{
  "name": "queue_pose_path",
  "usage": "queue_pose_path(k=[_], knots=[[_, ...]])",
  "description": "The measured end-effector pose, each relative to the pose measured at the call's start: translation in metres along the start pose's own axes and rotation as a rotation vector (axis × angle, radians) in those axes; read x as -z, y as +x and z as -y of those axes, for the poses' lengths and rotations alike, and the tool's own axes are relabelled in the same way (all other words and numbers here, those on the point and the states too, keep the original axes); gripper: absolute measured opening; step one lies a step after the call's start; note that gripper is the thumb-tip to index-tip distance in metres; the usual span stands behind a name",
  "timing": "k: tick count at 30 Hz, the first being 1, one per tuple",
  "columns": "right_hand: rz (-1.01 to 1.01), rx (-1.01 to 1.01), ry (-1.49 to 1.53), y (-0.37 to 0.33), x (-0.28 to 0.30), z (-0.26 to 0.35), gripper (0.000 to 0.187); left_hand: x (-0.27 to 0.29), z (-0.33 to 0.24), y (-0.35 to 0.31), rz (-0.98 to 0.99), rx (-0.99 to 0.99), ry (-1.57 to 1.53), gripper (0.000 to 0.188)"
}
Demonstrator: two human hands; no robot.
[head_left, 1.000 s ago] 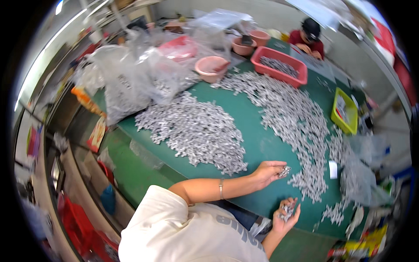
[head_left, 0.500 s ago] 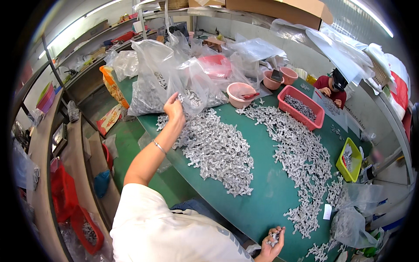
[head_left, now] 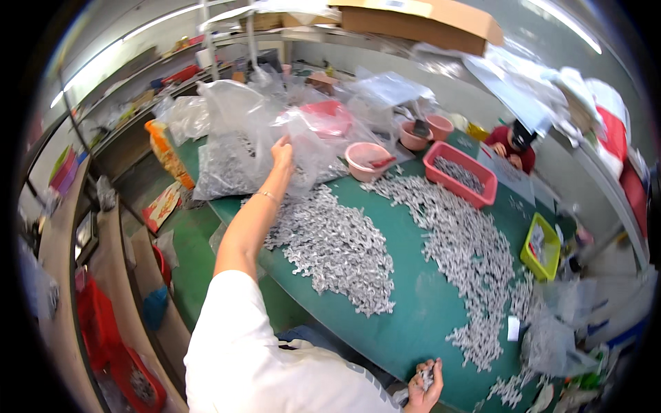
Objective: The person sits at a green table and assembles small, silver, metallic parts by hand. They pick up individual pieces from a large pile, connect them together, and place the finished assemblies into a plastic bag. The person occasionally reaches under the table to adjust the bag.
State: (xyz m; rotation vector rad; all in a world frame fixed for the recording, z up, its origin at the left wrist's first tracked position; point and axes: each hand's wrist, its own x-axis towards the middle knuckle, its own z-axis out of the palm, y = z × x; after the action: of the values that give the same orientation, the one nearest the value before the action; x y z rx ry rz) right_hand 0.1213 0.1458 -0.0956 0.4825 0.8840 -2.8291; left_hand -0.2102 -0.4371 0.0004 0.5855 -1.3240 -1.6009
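My left hand (head_left: 281, 151) reaches to the far left of the table, its fingers closed on the edge of a large clear plastic bag (head_left: 237, 113). Small grey metal parts show through the lower part of this bag. At the near edge my right hand (head_left: 425, 389) is curled around a few grey metal parts (head_left: 427, 377). A broad heap of the same parts (head_left: 337, 255) lies just this side of the bag. Another long pile (head_left: 458, 255) curves down the right side of the green table (head_left: 413, 316).
Beyond the piles stand a pink bowl (head_left: 366, 171) with a red item, a pink tray (head_left: 485, 196) of parts and a yellow-green basket (head_left: 544, 272). A co-worker (head_left: 513, 148) sits at the far right. Shelves with red baskets (head_left: 96, 316) line the left.
My left hand has moved farther out and slightly right along the bag, with the arm stretched straighter. My right hand still holds its parts near the table edge. The whole view has shifted slightly.
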Motion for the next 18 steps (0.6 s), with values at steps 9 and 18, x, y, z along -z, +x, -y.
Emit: queue_pose_path(k=[9, 18], knots=[[0.076, 0.430, 0.168, -0.038, 0.025, 0.027, 0.018, 0.011, -0.059, -0.186, 0.339, -0.029, 0.014, 0.043], [-0.790, 0.595, 0.118, -0.098, 0.177, -0.020, 0.010, 0.032, -0.066, -0.331, 0.853, -0.269, 0.201, 0.020]])
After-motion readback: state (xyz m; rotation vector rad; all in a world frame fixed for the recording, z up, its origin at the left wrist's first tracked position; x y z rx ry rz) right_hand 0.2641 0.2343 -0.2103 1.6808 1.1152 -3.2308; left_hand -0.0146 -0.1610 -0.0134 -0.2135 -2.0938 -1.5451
